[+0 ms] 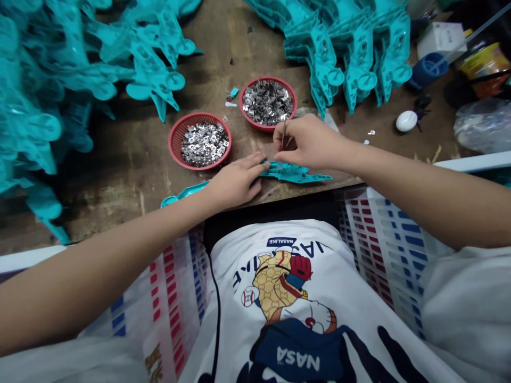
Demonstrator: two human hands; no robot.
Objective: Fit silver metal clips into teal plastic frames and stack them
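Note:
My left hand (238, 180) lies low over the left end of a teal plastic part (293, 172), steadying it against the table with its fingertips. Part of that end is hidden under the fingers. Above the same part, my right hand (305, 142) is closed in a pinch around slim metal tweezers (284, 134); their tips are hard to make out. Another teal piece (186, 192) shows beyond my left wrist, partly covered. Two red baskets, one on the left (172, 141) and one farther back (294, 101), hold small shiny metal pieces.
Teal plastic parts (155, 69) are heaped at the left, and more stand in stacked rows (319, 64) at the back right. A blue cup (429, 70), a white box (442, 40) and a plastic bag (485, 125) sit at the right. Plastic crates (383, 234) flank my lap.

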